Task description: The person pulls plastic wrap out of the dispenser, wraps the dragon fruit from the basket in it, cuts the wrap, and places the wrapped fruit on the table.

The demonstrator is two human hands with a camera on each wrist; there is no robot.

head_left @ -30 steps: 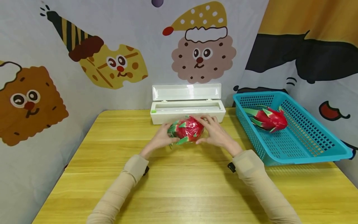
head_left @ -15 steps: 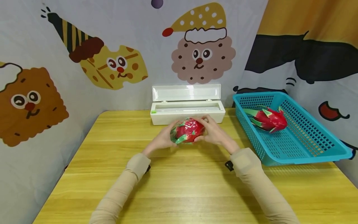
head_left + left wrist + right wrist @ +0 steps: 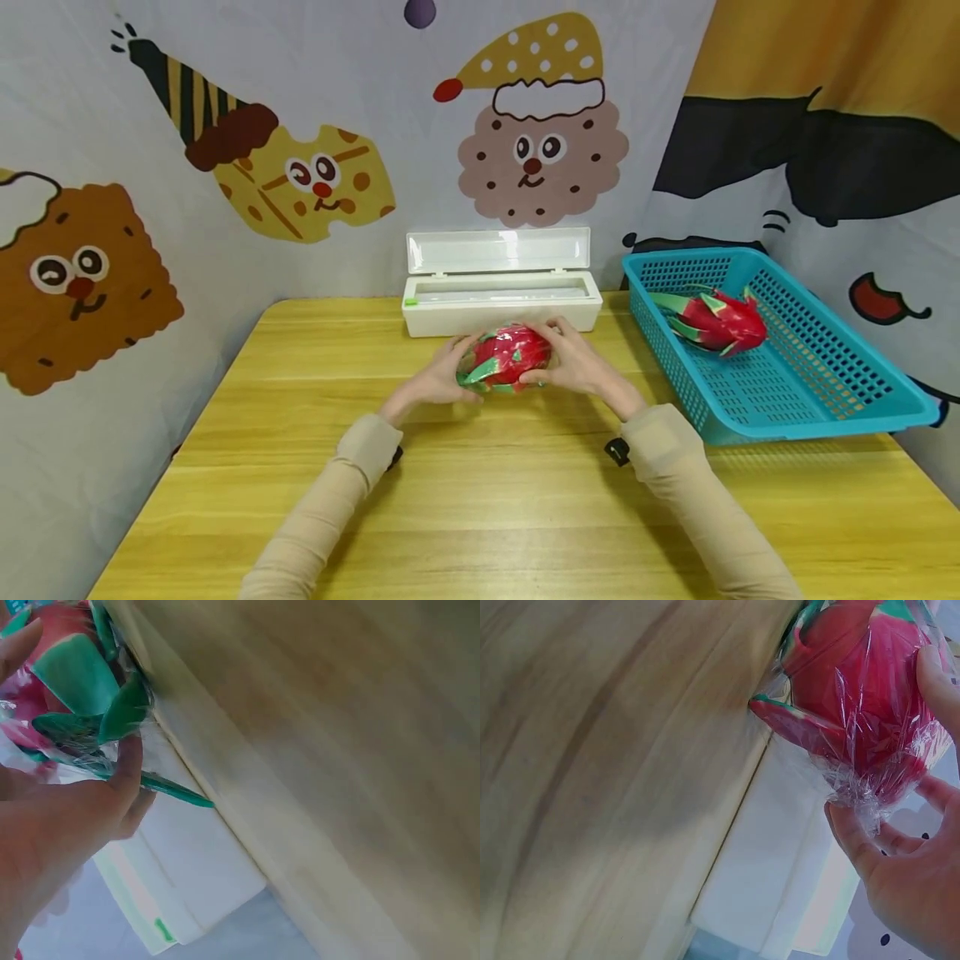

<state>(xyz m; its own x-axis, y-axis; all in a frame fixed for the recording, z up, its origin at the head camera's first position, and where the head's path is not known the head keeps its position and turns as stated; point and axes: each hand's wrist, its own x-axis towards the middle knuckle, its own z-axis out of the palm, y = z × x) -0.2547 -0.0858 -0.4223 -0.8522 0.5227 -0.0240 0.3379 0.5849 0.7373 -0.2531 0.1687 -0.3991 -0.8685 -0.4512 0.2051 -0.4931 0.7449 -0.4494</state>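
Note:
A red dragon fruit (image 3: 513,354) with green scales, wrapped in clear plastic film, is held between both hands in front of the white box. My left hand (image 3: 438,373) grips its green end, fingers behind and thumb in front. On the other end, my right hand (image 3: 576,360) holds it with curled fingers and thumb. In the right wrist view, gathered film (image 3: 862,799) bunches at the fruit's end, right at the fingertips. The left wrist view shows long green scales (image 3: 79,675) poking past the left fingers.
Behind the hands stands a long white cling film box (image 3: 502,315) with its lid (image 3: 498,250) raised. To the right, a blue plastic basket (image 3: 795,417) holds another dragon fruit (image 3: 723,322). The wooden table (image 3: 480,517) meets a cartoon-printed cloth at the back.
The wrapped dragon fruit has turned a little between the hands, its long green scale now slanting across the front. Both hands have shifted their fingers around it.

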